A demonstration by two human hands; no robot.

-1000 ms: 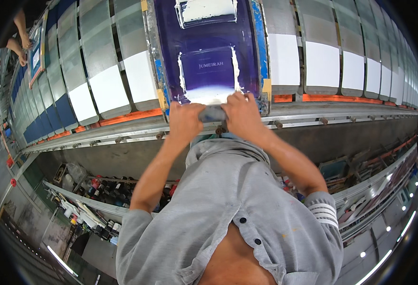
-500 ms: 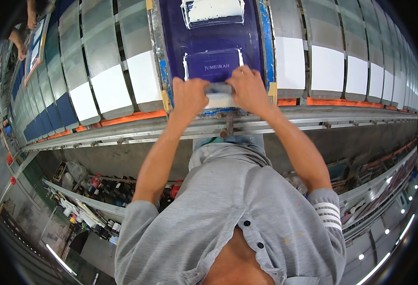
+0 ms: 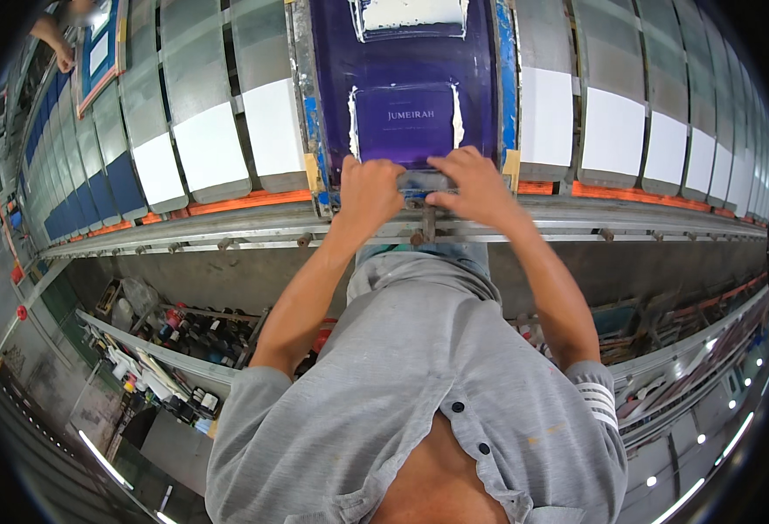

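A squeegee [image 3: 419,181] with a greyish handle lies across the near end of a purple printing screen [image 3: 406,70]. My left hand [image 3: 371,196] is closed round its left end. The right end sits between the thumb and fingers of my right hand [image 3: 476,186]. Pale lettering shows in a rectangular area of the mesh, with thick white ink [image 3: 457,118] along both its sides. Farther up the screen lies a wide patch of white ink [image 3: 411,12]. The squeegee's blade is hidden by its handle and my hands.
Rows of grey boards bearing white sheets [image 3: 205,144] flank the screen; some at the left bear dark blue sheets [image 3: 122,188]. A metal rail [image 3: 253,236] runs along my side. At the far left another person's hand [image 3: 63,57] is by a second frame [image 3: 100,57]. Bottles crowd a low shelf.
The squeegee and both hands have come nearer to my body, down to the screen's near end. More of the lettered area shows. The whole view has shifted slightly.
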